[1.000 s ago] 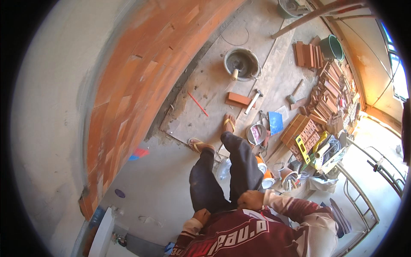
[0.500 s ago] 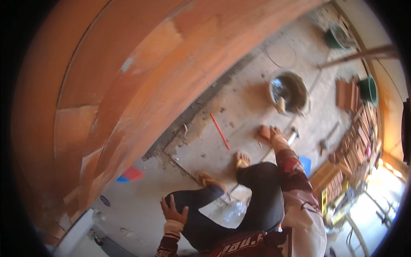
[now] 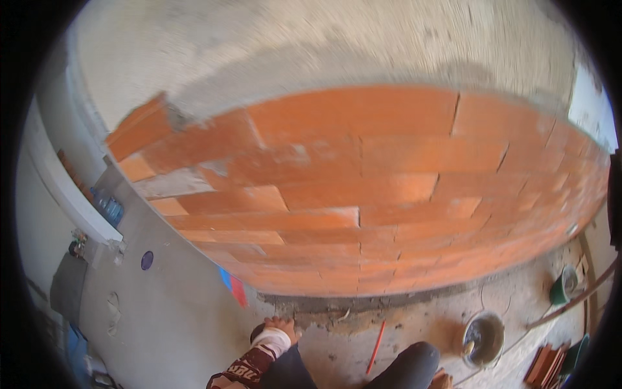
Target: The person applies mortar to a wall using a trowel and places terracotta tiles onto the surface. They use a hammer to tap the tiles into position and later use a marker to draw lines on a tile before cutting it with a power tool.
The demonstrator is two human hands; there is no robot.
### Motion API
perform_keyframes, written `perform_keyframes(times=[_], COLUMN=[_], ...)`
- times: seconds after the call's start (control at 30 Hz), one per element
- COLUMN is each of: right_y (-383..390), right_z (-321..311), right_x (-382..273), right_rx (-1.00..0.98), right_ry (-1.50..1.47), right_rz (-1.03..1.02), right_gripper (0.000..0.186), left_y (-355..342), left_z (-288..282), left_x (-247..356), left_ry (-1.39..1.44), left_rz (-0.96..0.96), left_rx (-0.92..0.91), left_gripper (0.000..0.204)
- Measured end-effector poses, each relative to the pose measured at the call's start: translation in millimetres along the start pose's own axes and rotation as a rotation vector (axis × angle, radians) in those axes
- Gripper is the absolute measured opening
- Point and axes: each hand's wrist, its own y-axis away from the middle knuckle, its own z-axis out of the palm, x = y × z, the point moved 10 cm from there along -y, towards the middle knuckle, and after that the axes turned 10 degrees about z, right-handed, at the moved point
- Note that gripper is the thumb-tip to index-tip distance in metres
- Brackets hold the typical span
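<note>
My left hand (image 3: 282, 329) lies over my left knee with its fingers apart. My right hand (image 3: 440, 380) shows only in part at the bottom edge, beside my right knee; what it holds is unclear. In front rises a wall faced with orange clay tiles (image 3: 395, 155) in staggered rows, some smeared with pale grout, beneath rough plaster (image 3: 337, 52). At its foot are a red pencil-like stick (image 3: 376, 347) and a bucket of grey mix (image 3: 488, 330) with a handled tool (image 3: 468, 347) in it.
A green bucket (image 3: 558, 292), a pole (image 3: 570, 301) and stacked tiles (image 3: 545, 365) occupy the right. At left are a purple disc (image 3: 147, 260), a red-and-blue object (image 3: 232, 285), water bottles (image 3: 110, 207) and a white ledge (image 3: 71, 181).
I have squatted and my view has swung up to the wall. My right hand reached down to a tile half a second ago; now it mostly sits below the picture.
</note>
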Motion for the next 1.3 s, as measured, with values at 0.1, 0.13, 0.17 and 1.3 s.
perform_keyframes(times=[0.1, 0.13, 0.17, 1.3], right_y=[21.7, 34.5, 47.2, 120.8], right_z=[-55.4, -68.7, -83.5, -142.4], right_x=[-37.2, -41.5, -48.6, -406.4], right_rx=[0.077, 0.086, 0.105, -0.599], right_ry=[-0.191, -0.252, -0.322, -0.858], right_rz=[-0.015, -0.018, -0.030, -0.489], right_gripper=[0.083, 0.083, 0.084, 0.060], left_y=[20.7, 31.8, 29.5, 95.9], left_z=[5.2, 13.0, 23.0, -160.2], left_x=[39.1, 55.9, 62.4, 48.1], left_ry=[-0.273, -0.273, -0.137, 2.081], left_rz=[0.207, 0.312, 0.338, 0.846], left_rx=[0.006, -0.072, -0.120, 0.451], left_gripper=[0.067, 0.069, 0.069, 0.029])
